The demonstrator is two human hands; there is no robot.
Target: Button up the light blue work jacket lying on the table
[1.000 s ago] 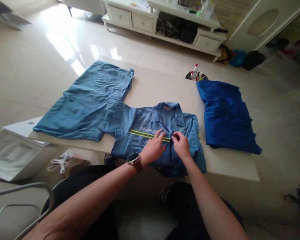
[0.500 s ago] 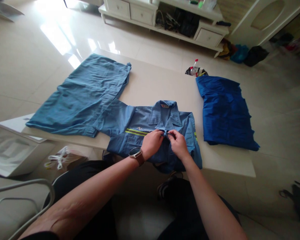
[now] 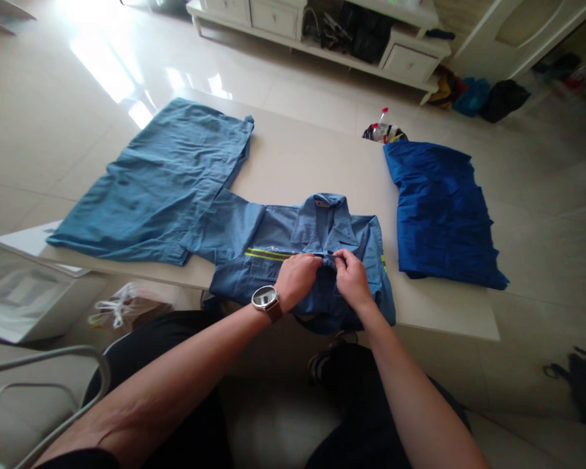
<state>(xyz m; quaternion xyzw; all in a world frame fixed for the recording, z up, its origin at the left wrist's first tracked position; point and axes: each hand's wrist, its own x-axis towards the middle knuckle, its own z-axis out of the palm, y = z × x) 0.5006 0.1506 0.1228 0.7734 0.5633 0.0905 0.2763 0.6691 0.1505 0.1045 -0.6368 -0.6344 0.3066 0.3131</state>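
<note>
A blue work jacket (image 3: 273, 225) with a yellow-green stripe lies spread at the table's near edge, collar pointing away from me. My left hand (image 3: 297, 280), a watch (image 3: 265, 298) on its wrist, pinches the jacket's front opening just below the collar. Close beside it, my right hand (image 3: 353, 279) pinches the other side of the same opening. Both sets of fingers are closed on cloth; any button between them is hidden. The jacket's lower part hangs over the table edge. One sleeve reaches left, where it meets or passes under a lighter blue garment (image 3: 166, 176).
A folded dark blue garment (image 3: 439, 208) rests at the table's right end. The white table (image 3: 312, 156) stands on a tiled floor. Beyond it are a bin with bottles (image 3: 383, 130) and a white cabinet (image 3: 273, 23). A metal chair frame (image 3: 78, 352) is at lower left.
My right hand has shifted slightly right, so the gap between my fingertips is a little wider. Both hands still pinch the jacket front. The view has tilted slightly.
</note>
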